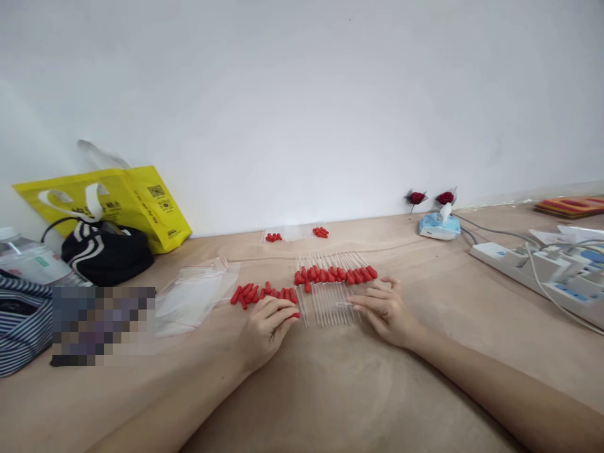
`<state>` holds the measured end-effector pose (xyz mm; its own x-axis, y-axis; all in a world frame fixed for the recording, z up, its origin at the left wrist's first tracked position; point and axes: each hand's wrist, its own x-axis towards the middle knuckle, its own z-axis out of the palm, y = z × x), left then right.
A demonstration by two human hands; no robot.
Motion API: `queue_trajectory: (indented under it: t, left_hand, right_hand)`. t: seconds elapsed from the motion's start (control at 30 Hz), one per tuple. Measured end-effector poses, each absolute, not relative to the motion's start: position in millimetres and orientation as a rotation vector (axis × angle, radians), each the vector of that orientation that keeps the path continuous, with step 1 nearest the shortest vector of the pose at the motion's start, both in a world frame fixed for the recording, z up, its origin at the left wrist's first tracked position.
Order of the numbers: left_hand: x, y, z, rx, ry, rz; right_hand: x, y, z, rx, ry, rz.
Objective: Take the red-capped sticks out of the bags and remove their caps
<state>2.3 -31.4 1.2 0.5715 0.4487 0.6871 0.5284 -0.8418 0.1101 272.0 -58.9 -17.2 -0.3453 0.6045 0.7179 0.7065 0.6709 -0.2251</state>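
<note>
Bare forearms point(462, 365) reach in from the lower corners. At centre, the left hand point(264, 330) pinches a smooth red bulb point(296, 315); the right hand point(389, 313) pinches a slim clear tube point(344, 304). At left, a yellow bag point(158, 214) bears QR codes and unreadable dark lettering.

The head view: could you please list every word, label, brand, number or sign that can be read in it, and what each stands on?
No text can be read with certainty.
Yellow bag: dark characters, too blurred to quote; two scan codes and small print, also unreadable.
Clear bottle: green marking, too blurred.
Red bulbs and clear tubes: no lettering discernible.
</note>
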Motion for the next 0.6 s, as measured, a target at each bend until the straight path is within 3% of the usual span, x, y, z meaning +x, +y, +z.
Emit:
queue_trajectory:
  t: [0.13,0.3,0.6]
  left_hand:
    - [-9.4,-19.2,13.1,-2.550,-1.212,-1.141]
    - [-30.7,2.3,28.1,-2.480,-1.560,-0.882]
    - [-29.7,6.4,29.8,-2.525,-1.607,-0.712]
  right_hand:
    - [282.7,-53.6,-17.8,-1.098,-2.006,-0.067]
    - [293.0,-54.9,-13.3,-1.224,-2.044,-0.022]
    - [281.6,-50.9,-27.8,-1.216,-2.067,-0.125]
